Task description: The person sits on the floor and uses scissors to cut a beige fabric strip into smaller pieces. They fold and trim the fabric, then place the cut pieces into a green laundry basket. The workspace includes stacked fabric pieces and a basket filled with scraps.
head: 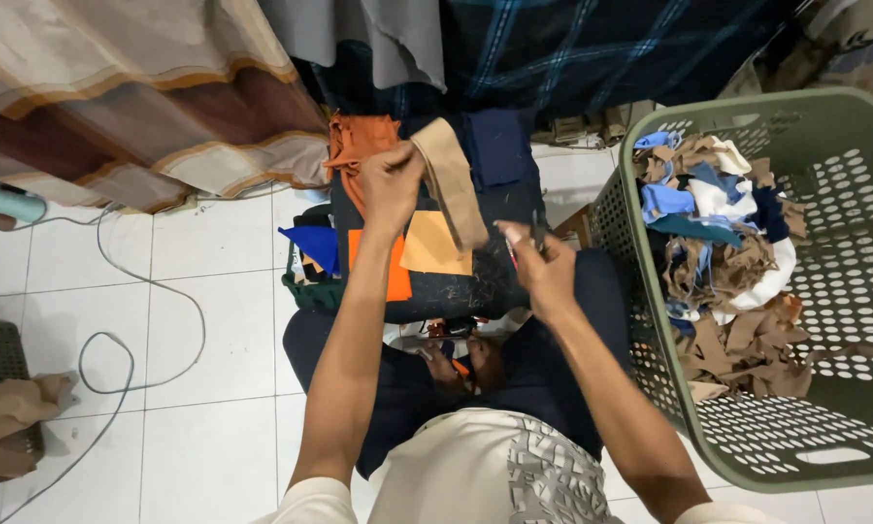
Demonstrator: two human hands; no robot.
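Left hand (390, 180) pinches the tan fabric strip (453, 184) taut above the lap, right hand (543, 270) closed on small scissors (528, 243); best keep tension, cut close to the pinch.

no packages, labels, signs or screens show in this view.
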